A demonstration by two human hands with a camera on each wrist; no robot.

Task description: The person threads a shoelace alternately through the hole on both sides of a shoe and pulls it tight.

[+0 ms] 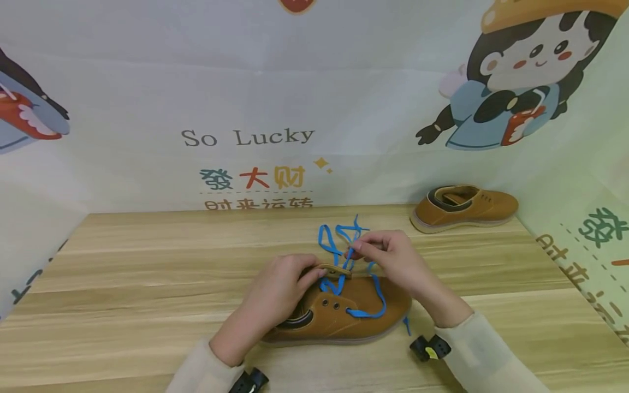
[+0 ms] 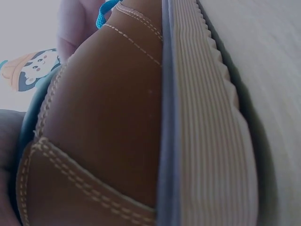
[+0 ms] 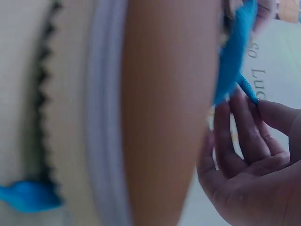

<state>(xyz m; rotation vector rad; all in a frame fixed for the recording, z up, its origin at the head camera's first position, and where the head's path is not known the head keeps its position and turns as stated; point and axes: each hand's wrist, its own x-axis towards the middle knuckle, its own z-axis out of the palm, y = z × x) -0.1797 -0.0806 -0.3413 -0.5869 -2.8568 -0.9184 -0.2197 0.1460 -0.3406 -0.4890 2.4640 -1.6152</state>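
A brown low-cut shoe (image 1: 334, 323) with pale stitching stands on its sole, toe to the right, between the hands. My left hand (image 1: 280, 284) pinches the raised edge of its far eyelet flap (image 1: 339, 269), the thumb on top. My right hand (image 1: 400, 261) pinches a blue shoelace (image 3: 247, 88) between thumb and fingers, just beyond that flap. More of the blue lace (image 1: 365, 315) comes out of a near-side eyelet and curves over the toe. Two near-side eyelets hold no lace. In the left wrist view, the stitched heel and ribbed sole (image 2: 207, 122) fill the middle.
Another brown shoe (image 1: 467, 207), with no lace in its eyelets, stands at the back right by the wall. The wood-grain tabletop (image 1: 147, 284) meets a printed white backdrop (image 1: 147, 98) behind and at the sides. Blue lace loops (image 1: 326, 237) lie past the shoe.
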